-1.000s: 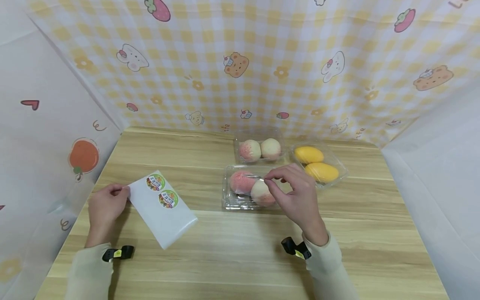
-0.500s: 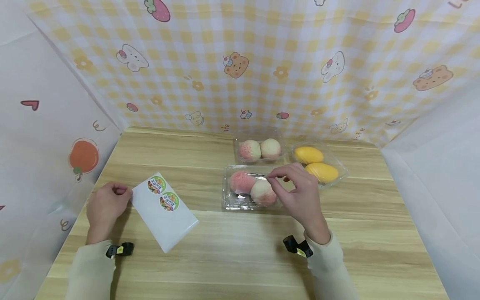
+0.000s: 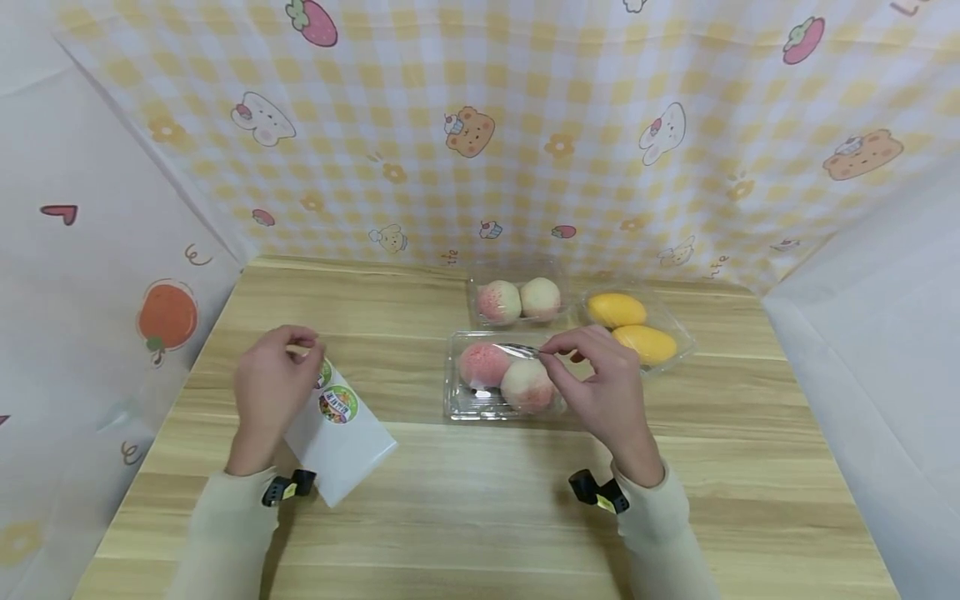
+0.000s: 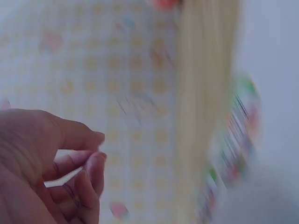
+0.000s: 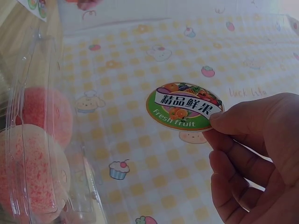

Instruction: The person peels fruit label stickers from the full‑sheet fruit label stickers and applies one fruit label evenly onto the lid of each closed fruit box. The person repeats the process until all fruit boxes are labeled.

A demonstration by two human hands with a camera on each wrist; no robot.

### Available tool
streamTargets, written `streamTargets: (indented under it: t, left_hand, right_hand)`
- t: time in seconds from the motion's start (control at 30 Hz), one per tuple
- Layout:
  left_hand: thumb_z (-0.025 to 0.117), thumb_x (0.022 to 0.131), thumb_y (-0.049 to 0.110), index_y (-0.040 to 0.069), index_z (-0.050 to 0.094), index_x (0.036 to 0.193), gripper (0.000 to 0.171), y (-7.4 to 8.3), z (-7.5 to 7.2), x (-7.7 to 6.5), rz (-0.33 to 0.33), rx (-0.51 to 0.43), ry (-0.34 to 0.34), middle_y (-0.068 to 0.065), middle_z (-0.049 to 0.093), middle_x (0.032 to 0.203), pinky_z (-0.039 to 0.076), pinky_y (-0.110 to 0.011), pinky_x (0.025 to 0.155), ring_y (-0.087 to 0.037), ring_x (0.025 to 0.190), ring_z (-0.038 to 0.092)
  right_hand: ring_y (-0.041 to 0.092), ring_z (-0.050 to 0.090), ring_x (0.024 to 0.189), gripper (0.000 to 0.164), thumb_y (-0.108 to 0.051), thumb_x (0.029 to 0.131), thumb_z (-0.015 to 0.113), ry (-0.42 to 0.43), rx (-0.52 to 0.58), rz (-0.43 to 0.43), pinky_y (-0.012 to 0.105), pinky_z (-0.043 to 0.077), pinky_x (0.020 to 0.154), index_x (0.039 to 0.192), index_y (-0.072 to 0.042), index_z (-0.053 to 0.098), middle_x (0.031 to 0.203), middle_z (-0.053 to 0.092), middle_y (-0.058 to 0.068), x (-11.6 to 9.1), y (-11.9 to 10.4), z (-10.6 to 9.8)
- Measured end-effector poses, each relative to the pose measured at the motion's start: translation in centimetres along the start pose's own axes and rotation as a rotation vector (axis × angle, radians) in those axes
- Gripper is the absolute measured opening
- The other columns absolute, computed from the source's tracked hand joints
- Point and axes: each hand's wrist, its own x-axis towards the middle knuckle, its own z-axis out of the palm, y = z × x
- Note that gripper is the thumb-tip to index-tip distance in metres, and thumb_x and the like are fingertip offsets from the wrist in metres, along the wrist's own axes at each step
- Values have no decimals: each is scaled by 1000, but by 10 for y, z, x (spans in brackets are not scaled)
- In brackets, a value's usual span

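My right hand (image 3: pixel 606 390) pinches a round fruit sticker (image 5: pixel 184 108) by its edge, between thumb and index finger. The sticker is tilted above a clear clamshell box (image 3: pixel 467 410) holding two pink-and-cream peaches (image 3: pixel 483 365); it appears thin and edge-on in the head view. My left hand (image 3: pixel 276 387) is over the upper left of a white sticker sheet (image 3: pixel 341 454), hiding part of it. Its fingers (image 4: pixel 96 170) are loosely curled, thumb tip near the fingertips, holding nothing visible. On the sheet one sticker (image 3: pixel 338 404) shows fully and another is partly covered by the hand.
Behind the near box stands another clear box with two peaches (image 3: pixel 540 298). To its right, a third clear box holds two yellow mangoes (image 3: pixel 643 344). The wooden table (image 3: pixel 450 533) ends at a checked cloth backdrop (image 3: pixel 420 125).
My left hand has let go of the sheet's corner and moved right and up over it. My right hand has barely shifted, while the sticker has tilted to show more of its surface.
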Motion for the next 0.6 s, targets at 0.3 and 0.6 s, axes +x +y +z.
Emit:
streamTargets:
  t: [0.3,0.6]
  left_hand:
    - [84,96,6,0,78,104,11,73,29,1,293,-247,-91,-11,77,98,61,-33,63,-23,77,76]
    - [87,96,10,2,79,108,17,113,63,-5,484,-441,-274,-6,76,101,62,-31,67,-16,81,72]
  right_hand:
    - [23,69,80,6,-2,94,83,-7,-4,3,24,53,72,92,-8,82,90,80,1,-1,4,-2]
    - [23,69,79,19,9,86,85,-4,-10,15,25,53,71,91,-9,81,89,80,-1,-1,4,-1]
